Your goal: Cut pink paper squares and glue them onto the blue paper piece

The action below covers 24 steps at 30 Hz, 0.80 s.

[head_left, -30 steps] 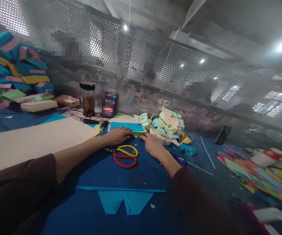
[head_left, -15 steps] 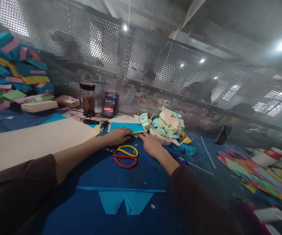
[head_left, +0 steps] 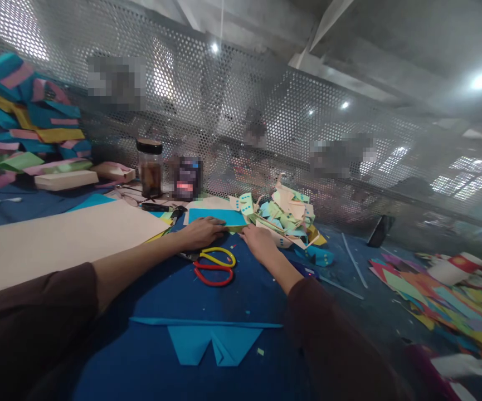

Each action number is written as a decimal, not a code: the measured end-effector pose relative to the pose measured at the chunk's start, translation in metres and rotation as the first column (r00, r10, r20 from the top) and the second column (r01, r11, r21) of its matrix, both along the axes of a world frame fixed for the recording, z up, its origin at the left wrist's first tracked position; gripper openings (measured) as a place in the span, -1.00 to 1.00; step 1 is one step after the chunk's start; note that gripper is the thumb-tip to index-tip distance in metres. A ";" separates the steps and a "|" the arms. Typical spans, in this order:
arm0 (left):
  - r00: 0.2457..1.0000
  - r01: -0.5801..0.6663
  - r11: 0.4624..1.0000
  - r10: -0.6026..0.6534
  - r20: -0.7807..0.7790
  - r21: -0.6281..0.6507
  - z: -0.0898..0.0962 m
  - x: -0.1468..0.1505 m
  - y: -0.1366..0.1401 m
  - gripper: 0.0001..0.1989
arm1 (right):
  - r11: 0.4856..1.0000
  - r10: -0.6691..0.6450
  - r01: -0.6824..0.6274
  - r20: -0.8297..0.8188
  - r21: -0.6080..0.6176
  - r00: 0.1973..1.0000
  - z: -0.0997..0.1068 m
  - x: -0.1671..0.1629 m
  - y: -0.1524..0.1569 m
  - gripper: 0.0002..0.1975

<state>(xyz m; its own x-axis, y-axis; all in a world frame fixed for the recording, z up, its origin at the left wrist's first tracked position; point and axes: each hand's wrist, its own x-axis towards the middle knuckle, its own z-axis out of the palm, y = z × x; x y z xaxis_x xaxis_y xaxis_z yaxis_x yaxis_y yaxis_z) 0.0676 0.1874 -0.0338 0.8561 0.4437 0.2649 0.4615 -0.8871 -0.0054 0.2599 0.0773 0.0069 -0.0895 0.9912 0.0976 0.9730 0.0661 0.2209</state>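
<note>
Both hands reach forward over the blue worktop [head_left: 149,356] to a blue sheet of paper [head_left: 214,215] lying flat at its far side; the left hand [head_left: 201,231] rests palm down on the near left edge of that sheet, fingers curled loosely and pressing on it, gripping nothing; the right hand [head_left: 258,243] lies just beside the sheet's near right corner, fingers stretched toward it with the tips touching or almost touching the edge, though I cannot tell which; between the two wrists, nearer the person, lie scissors with yellow and red handles [head_left: 213,266], untouched; a heap of paper scraps [head_left: 285,216] in cream, pale green and blue sits just right of the blue sheet, close to the right hand; a large beige sheet [head_left: 57,239] spreads across the worktop on the left, under the left forearm; a folded blue paper shape [head_left: 213,340] lies close to the person, well apart from the hands; a dark jar with a black lid [head_left: 150,167] stands behind the beige sheet near the perforated metal screen [head_left: 266,100]; a stack of folded coloured papers [head_left: 19,122] rises at far left, and loose coloured sheets [head_left: 445,301] are strewn at the right.
</note>
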 end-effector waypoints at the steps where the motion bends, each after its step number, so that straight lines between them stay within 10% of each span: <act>1: 1.000 0.004 1.000 -0.004 0.004 0.002 -0.001 0.000 0.000 -0.62 | 1.000 0.001 -0.001 0.004 -0.005 1.000 0.000 0.000 0.003 -0.72; 24: 0.999 0.026 0.999 -0.026 0.035 -0.018 -0.001 -0.001 0.001 -0.64 | 0.999 -0.004 0.007 0.090 -0.034 0.996 0.004 -0.005 0.012 -0.70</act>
<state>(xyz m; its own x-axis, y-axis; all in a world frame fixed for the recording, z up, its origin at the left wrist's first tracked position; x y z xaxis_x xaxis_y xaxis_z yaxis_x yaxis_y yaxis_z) 0.0666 0.1880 -0.0348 0.8577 0.4266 0.2872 0.4379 -0.8986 0.0268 0.2552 0.0895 0.0111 -0.0906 0.9943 0.0558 0.9499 0.0695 0.3048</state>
